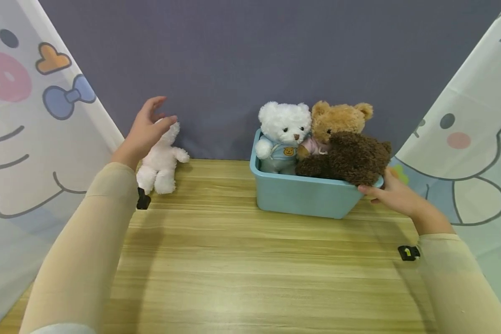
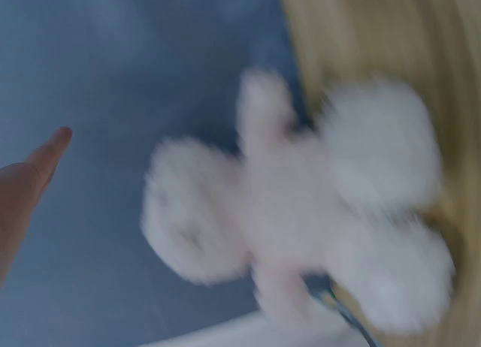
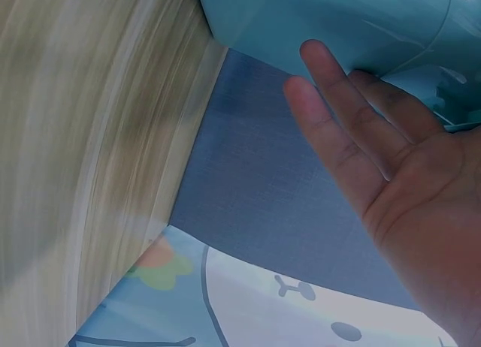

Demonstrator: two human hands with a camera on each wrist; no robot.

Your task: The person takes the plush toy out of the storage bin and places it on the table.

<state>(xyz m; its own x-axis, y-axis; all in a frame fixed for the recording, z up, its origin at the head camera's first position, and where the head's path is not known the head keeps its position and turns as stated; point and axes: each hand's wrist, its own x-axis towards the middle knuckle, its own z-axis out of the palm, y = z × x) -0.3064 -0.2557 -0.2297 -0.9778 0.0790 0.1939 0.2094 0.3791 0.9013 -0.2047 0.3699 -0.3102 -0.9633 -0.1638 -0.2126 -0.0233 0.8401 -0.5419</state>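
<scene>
Head view: left hand (image 1: 146,127) spread, resting atop white plush (image 1: 160,162); right hand (image 1: 386,192) flat-fingered against bin (image 1: 305,197) corner, steadying it.

White toy (image 2: 301,212) blurred in L wrist view

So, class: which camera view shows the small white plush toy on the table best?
The head view: the white plush toy appears sharp and upright on the table, with the left hand at its head. The left wrist view shows it close but blurred; the right wrist view misses it.
</scene>
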